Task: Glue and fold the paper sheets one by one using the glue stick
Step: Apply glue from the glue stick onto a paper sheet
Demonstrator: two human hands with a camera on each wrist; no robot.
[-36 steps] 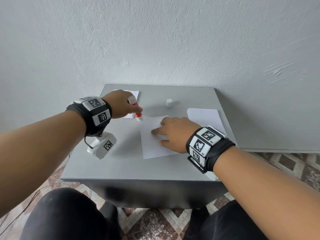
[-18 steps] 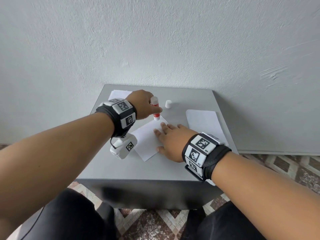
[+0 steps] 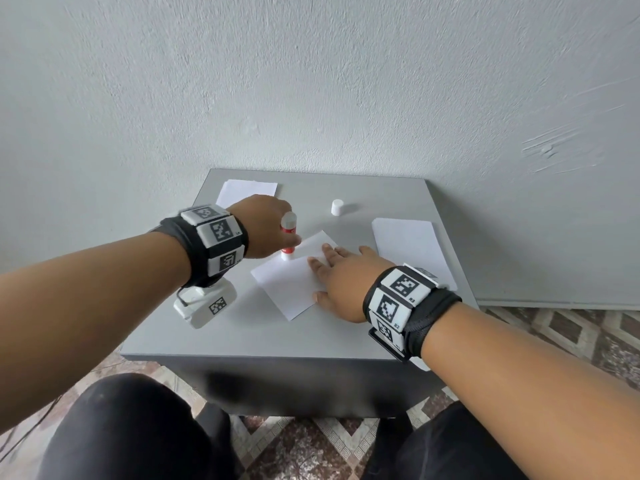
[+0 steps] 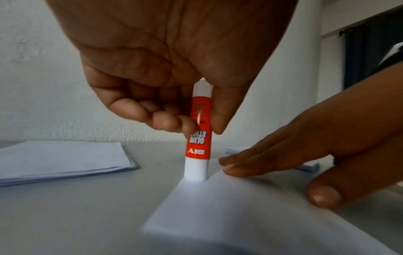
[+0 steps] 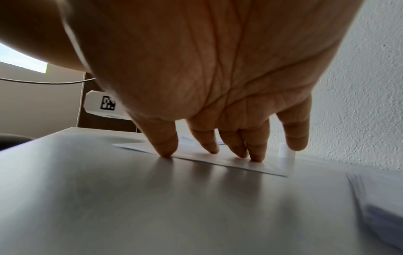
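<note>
With the left hand (image 3: 268,225) gripping the glue stick (image 4: 198,138) at the sheet (image 3: 291,282)'s edge and the right hand (image 3: 341,282) pressing flat, a hard stroke could wrinkle it.

The glue stick (image 3: 288,237) has slid along the sheet's (image 3: 287,289) edge.

- The head camera sits up high and looks forward and down at the whole grey worktop (image 3: 270,334), with the wall behind it
- The left wrist camera is very close, low down, looking along the left hand (image 4: 165,72) at the glue stick (image 4: 199,136)
- The right wrist camera is almost on the worktop, looking out under the right hand (image 5: 218,77)
- All three views show the sheet (image 3: 291,285) in the middle
</note>
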